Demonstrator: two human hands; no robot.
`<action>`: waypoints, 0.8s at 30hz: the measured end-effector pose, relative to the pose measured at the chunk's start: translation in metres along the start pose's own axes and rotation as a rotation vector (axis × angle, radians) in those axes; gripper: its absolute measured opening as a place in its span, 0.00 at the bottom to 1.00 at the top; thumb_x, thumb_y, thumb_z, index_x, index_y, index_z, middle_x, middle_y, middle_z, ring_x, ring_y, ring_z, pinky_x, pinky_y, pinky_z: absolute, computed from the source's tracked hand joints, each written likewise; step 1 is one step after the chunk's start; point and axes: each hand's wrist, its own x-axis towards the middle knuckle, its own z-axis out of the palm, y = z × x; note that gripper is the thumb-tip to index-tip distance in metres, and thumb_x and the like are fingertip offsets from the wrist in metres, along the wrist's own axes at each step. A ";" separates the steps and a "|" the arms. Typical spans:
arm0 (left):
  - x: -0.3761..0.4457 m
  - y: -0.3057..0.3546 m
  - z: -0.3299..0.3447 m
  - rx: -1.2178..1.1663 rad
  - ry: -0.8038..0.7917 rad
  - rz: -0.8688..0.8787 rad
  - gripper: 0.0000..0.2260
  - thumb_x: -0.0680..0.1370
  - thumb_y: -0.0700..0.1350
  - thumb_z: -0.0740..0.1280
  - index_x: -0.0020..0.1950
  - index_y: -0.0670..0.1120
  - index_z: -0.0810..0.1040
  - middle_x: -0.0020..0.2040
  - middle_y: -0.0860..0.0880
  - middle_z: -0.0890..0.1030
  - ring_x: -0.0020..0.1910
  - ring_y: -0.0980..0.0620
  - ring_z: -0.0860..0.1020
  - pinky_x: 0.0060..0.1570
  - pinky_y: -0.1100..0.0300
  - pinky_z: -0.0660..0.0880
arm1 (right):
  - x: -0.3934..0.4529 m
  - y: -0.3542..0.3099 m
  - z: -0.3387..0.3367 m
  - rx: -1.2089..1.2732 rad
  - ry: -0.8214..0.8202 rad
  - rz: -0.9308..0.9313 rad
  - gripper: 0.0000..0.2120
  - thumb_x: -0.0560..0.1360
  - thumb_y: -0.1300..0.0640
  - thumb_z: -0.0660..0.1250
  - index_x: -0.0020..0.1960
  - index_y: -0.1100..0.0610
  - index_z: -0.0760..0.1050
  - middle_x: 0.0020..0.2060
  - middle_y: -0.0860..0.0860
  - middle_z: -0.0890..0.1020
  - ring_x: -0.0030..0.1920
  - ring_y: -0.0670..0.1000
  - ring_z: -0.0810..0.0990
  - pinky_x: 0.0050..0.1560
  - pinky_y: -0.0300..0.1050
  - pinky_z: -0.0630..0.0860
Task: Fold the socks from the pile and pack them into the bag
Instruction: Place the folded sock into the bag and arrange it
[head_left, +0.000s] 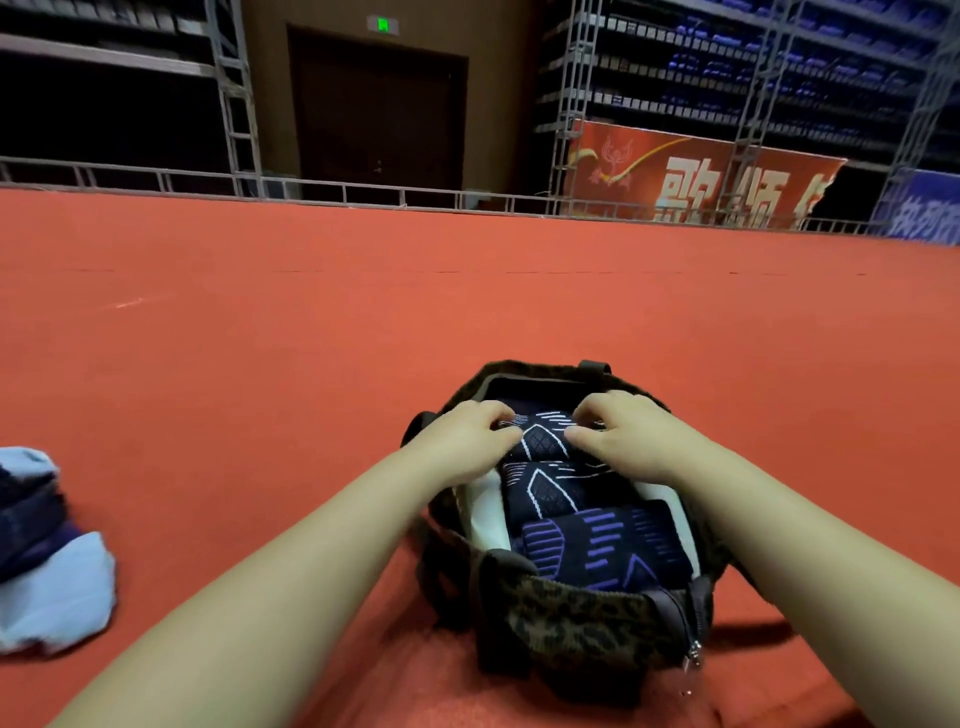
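— Both hands in the bag (587, 618)?
— Yes. Left hand (462, 441) and right hand (623, 434) curled on the top sock (543, 441), tucking it flat beside the others. More in the pile (47, 551), far left.

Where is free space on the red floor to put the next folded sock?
The red carpet between the sock pile and the bag is bare, as is the wide stretch beyond the bag. Inside the bag it is crowded: folded socks fill it, with the left hand and right hand gripping one.
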 end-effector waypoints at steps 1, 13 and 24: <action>-0.011 -0.004 -0.009 -0.045 0.034 0.012 0.16 0.78 0.53 0.59 0.65 0.53 0.74 0.63 0.54 0.76 0.59 0.53 0.75 0.57 0.57 0.72 | -0.004 -0.009 -0.003 -0.004 0.039 -0.019 0.15 0.75 0.43 0.60 0.55 0.50 0.75 0.55 0.50 0.79 0.56 0.53 0.76 0.57 0.51 0.73; -0.168 -0.163 -0.078 -0.245 0.246 -0.281 0.07 0.78 0.46 0.64 0.40 0.51 0.77 0.43 0.47 0.83 0.40 0.52 0.78 0.51 0.52 0.75 | -0.007 -0.216 0.055 0.159 -0.064 -0.314 0.14 0.76 0.45 0.62 0.54 0.53 0.77 0.50 0.50 0.81 0.50 0.53 0.79 0.50 0.44 0.73; -0.254 -0.239 -0.117 -0.106 0.799 -0.345 0.03 0.76 0.44 0.67 0.43 0.52 0.77 0.42 0.58 0.79 0.44 0.65 0.75 0.49 0.71 0.70 | -0.016 -0.309 0.182 0.504 -0.265 -0.349 0.11 0.75 0.49 0.65 0.54 0.53 0.77 0.53 0.49 0.81 0.53 0.49 0.78 0.54 0.42 0.72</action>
